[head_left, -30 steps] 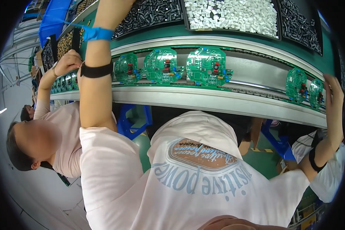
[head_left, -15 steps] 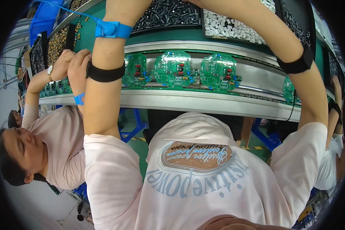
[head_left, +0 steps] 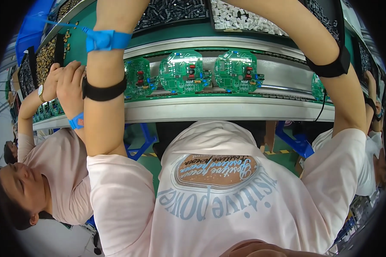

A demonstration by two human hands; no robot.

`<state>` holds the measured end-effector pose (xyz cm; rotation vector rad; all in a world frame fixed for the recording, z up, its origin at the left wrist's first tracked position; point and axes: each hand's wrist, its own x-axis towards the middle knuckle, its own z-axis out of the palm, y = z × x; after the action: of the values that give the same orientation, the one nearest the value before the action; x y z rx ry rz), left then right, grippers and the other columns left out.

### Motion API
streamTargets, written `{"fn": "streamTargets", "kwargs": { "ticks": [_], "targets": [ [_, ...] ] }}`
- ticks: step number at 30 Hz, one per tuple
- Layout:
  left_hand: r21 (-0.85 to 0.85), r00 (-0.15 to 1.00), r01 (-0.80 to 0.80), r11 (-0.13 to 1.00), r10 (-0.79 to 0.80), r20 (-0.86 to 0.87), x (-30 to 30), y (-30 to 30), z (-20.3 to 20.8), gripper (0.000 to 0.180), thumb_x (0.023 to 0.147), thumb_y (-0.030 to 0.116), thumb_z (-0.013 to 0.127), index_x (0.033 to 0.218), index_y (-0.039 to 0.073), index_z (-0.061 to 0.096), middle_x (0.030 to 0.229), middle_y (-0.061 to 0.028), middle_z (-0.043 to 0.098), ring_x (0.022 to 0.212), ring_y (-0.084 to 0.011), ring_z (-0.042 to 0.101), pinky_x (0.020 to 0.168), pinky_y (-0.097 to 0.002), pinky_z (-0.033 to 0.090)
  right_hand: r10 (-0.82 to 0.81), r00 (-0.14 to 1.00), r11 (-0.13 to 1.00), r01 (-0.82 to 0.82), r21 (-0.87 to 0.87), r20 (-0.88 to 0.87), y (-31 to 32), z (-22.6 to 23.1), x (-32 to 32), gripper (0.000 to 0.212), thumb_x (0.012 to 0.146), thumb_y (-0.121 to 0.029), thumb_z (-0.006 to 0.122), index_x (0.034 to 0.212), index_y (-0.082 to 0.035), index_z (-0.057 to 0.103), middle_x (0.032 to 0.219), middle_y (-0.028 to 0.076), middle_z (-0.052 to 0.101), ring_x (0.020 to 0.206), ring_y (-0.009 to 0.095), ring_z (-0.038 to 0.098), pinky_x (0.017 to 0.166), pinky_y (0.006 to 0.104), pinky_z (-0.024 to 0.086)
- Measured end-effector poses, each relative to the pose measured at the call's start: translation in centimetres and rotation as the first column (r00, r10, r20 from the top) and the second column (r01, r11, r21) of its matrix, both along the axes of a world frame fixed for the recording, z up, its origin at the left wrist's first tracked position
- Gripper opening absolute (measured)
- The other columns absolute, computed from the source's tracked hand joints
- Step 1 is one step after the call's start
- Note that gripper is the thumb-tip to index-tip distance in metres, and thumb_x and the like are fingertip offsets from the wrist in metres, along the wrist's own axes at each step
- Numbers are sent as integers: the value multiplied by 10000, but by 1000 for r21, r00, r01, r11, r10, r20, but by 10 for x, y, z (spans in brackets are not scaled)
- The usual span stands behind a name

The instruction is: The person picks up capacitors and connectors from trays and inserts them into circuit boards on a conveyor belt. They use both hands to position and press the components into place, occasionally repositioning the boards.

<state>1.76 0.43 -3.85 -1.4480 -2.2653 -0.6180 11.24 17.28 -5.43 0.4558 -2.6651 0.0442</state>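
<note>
Our two hands lie beyond the top edge of view, so we cannot tell whether they are together, apart or closed on anything. Our left forearm (head_left: 105,64), in a blue wrist strap (head_left: 105,40) and a black fabric band (head_left: 103,91), rises beside a shallow tray of small black pieces (head_left: 176,10); our right forearm (head_left: 302,30) crosses a black-rimmed tray of small white plastic pieces (head_left: 240,19). Nearer us, glossy green rounded circuit boards (head_left: 184,73), dotted with red, black and blue components, line a silver metal rail (head_left: 223,108), the outer ones partly hidden behind our arms. The trays rest on a green work surface (head_left: 78,48); yellow-and-black striped tape (head_left: 150,154) marks the floor. At left, a co-worker in a pale pink shirt (head_left: 60,171) holds both hands close together. A second ago, our right arm hung at the rail's far right; now it bends over the trays.
</note>
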Motion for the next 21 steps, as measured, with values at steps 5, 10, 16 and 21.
{"fn": "streamTargets", "kwargs": {
  "ticks": [5,10,16,21],
  "targets": [
    [215,722,134,968,-243,648,35,-14,6,134,946,34,652,1048,-4,729,920,-138,735,839,-261,717,764,-347,573,82,988,748,26,-663,131,9,14,26,169,955,-67,653,1089,8,724,996,191,759,848,269,750,753,360,597],
    [279,433,118,953,-302,849,54,-35,-14,180,1023,50,621,1152,-8,733,965,-100,759,844,-178,735,773,-283,588,322,878,-28,383,-923,354,17,20,92,205,1020,-113,654,1185,0,701,1036,129,769,876,191,756,744,319,603],
    [273,171,110,956,-289,942,80,-55,-23,247,1044,92,620,1225,-48,710,1049,-108,748,925,-149,708,839,-265,582,284,831,-238,544,-804,478,12,19,149,273,976,-108,693,1215,21,668,1012,141,764,890,235,749,766,345,598],
    [355,44,88,931,-359,932,108,-58,-26,243,1044,60,610,1230,-66,703,1040,-126,755,927,-161,728,848,-264,592,59,861,36,503,-863,504,-6,-5,203,197,980,19,648,1174,33,676,1041,110,749,956,221,743,840,310,578]
  ]
}}
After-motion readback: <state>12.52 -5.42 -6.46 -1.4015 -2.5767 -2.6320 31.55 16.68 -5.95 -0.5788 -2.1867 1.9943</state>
